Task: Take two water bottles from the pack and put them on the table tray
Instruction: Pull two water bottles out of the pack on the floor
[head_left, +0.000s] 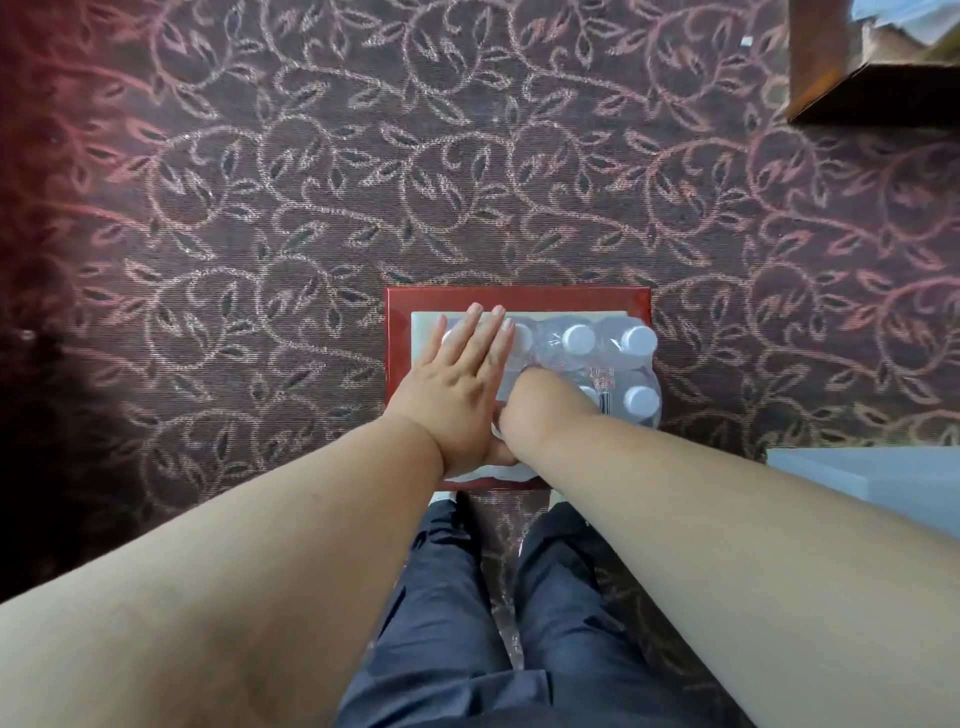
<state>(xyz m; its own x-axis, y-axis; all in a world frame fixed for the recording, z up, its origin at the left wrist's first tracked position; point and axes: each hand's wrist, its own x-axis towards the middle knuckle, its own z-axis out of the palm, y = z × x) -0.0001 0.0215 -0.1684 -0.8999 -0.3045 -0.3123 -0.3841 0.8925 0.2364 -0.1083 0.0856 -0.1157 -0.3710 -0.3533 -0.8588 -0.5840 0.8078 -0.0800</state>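
A shrink-wrapped pack of water bottles (608, 364) with white caps stands on a red box (519, 297) on the carpet, straight below me. My left hand (457, 384) lies flat on the pack's left half, palm down with the fingers stretched out, and holds nothing. My right hand (545, 402) is bent down at the wrist into the middle of the pack. Its fingers are hidden under the hand, so I cannot tell whether they hold a bottle. Three caps (639, 339) show uncovered on the right side. No table tray is in view.
Patterned dark red carpet (311, 208) surrounds the box. A wooden piece of furniture (815, 62) stands at the top right corner. A white flat surface (857, 473) juts in at the right edge. My legs in dark trousers (447, 597) stand right before the box.
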